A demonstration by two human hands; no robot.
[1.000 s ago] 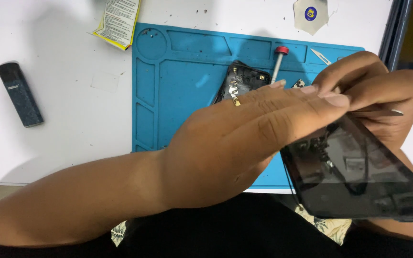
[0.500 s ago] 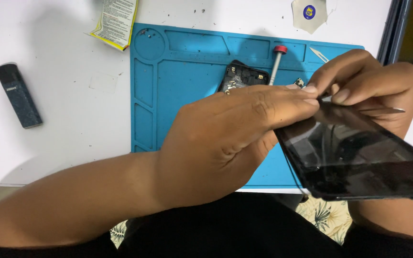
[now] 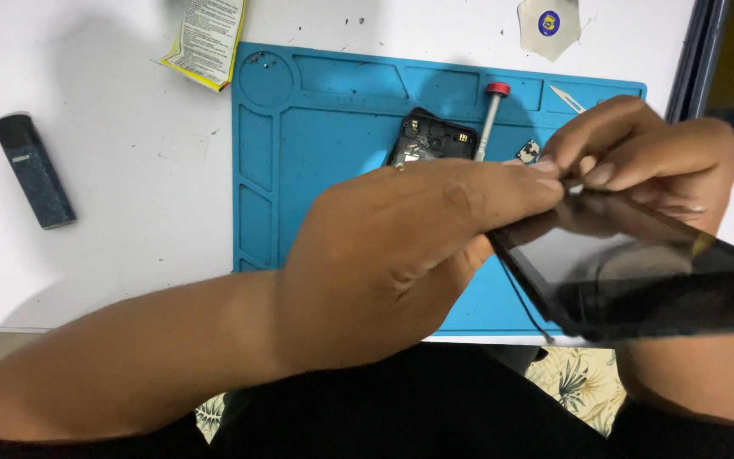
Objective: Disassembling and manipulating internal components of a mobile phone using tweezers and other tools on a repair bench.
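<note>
My left hand [image 3: 401, 246] reaches across the blue work mat [image 3: 324, 153] and grips the near left edge of a black phone screen panel [image 3: 639, 272], which is held tilted above the mat's right side. My right hand [image 3: 647, 157] pinches at the panel's top edge, fingertips meeting those of the left hand; a thin metal tool seems to lie under it. A thin dark cable hangs from the panel's lower left edge. Behind the hands, a black phone part [image 3: 431, 136] lies on the mat beside a red-capped screwdriver [image 3: 490, 115].
A dark rectangular device [image 3: 34, 170] lies on the white table at left. A yellow-edged paper leaflet [image 3: 206, 38] sits at the top. A metal blade [image 3: 573, 98] and a small component [image 3: 527, 151] rest on the mat. A pale sticker [image 3: 550, 24] and a dark frame [image 3: 724, 68] are at top right.
The screen panel has tilted flatter and lower toward me. My right fingers have closed tighter onto its top edge, and my left hand has turned slightly with the panel.
</note>
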